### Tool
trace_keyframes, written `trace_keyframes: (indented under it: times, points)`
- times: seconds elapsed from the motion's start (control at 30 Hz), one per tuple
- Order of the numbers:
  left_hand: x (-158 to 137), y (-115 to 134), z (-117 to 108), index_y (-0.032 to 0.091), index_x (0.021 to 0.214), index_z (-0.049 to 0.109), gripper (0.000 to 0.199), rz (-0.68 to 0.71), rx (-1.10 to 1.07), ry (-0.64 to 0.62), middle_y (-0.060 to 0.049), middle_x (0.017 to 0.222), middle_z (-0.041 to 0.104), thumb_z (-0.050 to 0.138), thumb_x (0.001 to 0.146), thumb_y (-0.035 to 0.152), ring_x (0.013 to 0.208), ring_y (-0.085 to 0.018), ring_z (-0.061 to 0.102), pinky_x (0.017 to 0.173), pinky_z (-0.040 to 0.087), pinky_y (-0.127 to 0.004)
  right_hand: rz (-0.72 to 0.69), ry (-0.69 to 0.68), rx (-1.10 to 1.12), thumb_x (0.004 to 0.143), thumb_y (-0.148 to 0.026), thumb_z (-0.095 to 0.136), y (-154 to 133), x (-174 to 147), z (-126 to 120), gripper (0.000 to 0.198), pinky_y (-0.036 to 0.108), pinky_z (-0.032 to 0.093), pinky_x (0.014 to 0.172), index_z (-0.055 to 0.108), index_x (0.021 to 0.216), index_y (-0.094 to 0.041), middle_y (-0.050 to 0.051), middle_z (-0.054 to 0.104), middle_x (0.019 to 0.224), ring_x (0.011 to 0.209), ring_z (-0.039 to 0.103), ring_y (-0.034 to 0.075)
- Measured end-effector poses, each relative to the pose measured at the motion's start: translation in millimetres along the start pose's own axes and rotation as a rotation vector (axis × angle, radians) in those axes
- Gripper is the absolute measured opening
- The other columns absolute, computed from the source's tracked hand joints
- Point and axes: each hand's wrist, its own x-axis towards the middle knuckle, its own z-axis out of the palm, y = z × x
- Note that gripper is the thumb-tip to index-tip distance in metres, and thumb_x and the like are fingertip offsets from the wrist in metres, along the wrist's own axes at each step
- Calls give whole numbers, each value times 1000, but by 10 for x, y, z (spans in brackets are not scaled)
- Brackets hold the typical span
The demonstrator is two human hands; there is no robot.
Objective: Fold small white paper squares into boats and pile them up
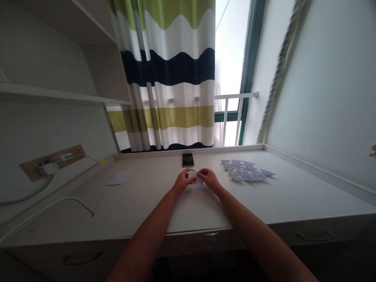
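A dark-screened phone [188, 160] lies flat near the middle of the far edge of the pale desk [129, 207]. Beyond that edge hangs a striped curtain [173, 94], beside a green-framed window [230, 62] with a white rail [237, 96]. Along the desk's left edge, plugs [49, 168] sit in a wall socket panel [28, 166]; a white cable [63, 198] trails onto the desktop. Drawer handles [314, 235] show below the front edge.

Looks like someone's home, though I can't tell which room. Striped curtain [176, 66] (green, white and navy, kinda cheerful) by a window [230, 66] at upper centre, open shelf [58, 94] upper left, charger [49, 169] plugged in at left, plus a pale counter [141, 207] with drawer handles [82, 262] along the bottom.
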Motion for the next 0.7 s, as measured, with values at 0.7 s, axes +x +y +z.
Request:
trace_keyframes:
  times: [0.7]
  points:
    - [-10, -10, 22, 14, 75, 58, 21, 221, 250, 185, -1, 59, 59, 55, 70, 35, 54, -13, 55, 48, 39, -20, 61, -25, 157, 59, -26, 56, 4, 0, 17, 11, 23, 35, 48, 53, 56, -15, -3, 50, 48, 46, 44, 9]
